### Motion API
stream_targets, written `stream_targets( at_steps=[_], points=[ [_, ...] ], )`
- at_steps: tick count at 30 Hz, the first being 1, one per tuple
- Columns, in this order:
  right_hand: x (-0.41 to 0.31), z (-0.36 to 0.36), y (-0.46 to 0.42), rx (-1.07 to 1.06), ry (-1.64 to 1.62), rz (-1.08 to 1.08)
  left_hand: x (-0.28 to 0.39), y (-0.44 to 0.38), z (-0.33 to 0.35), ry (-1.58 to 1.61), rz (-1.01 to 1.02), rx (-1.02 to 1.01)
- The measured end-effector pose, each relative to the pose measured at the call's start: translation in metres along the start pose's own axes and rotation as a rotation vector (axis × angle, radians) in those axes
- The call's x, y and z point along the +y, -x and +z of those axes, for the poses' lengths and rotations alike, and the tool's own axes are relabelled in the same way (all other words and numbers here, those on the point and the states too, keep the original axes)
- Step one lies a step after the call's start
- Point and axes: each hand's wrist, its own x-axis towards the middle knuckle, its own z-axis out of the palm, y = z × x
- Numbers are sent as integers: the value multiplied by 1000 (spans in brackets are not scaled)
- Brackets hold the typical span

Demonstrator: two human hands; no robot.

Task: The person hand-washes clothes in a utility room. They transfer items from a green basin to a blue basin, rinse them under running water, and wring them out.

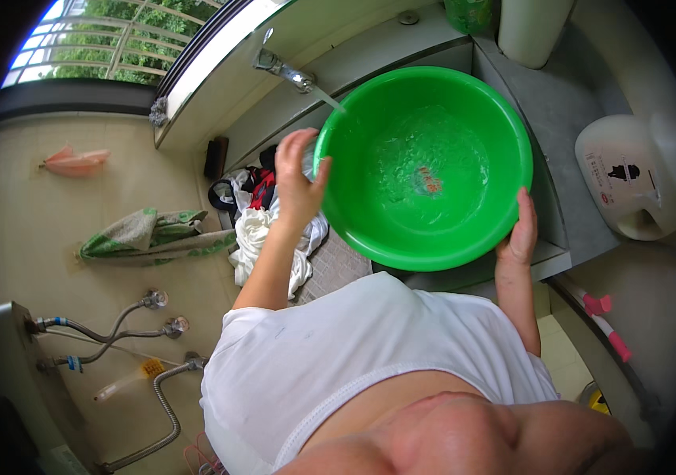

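A round green plastic basin (433,237) stands tilted over a grey sink, with shallow, rippling water (439,148) in its bottom. An orange-red patch (430,181) shows through the water at the middle. From a chrome faucet (284,71) a stream runs in over the far left rim. My left hand (299,178) is at the basin's left rim, thumb and fingers spread; whether it grips the rim is unclear. On the right, my right hand (519,231) holds the basin's outer side near the rim, some fingers hidden.
Left of the basin, crumpled clothes (260,231) and a dark brush (216,157) lie by a ridged washboard surface (338,267). A large white jug (635,178) stands on the right ledge. Cloths (148,237) and metal hoses (118,332) hang along the left wall.
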Motion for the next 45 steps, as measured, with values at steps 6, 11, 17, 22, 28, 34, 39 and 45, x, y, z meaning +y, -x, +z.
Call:
stream_targets(
  at_steps=[6,11,17,22,28,34,39,45],
  points=[
    [-4,16,-3,-21,21,133,-40,37,-19,672,-599,-90],
    [-52,27,16,21,108,42,-24,45,-17,1080,-736,-98],
    [-116,55,45,58,305,-224,-47,61,-3,1075,-715,-29],
    [-170,54,61,63,488,-467,-68,80,-6,1140,-800,54],
    [-169,98,91,28,539,-601,-79,111,-10,1179,-852,82],
    [-142,119,108,-227,758,-712,-89,143,-6,1305,-986,91],
    [-90,151,117,-315,738,-740,-78,144,18,1615,-1193,104],
    [11,222,139,-576,842,-661,-87,139,31,1810,-1345,197]
  ],
)
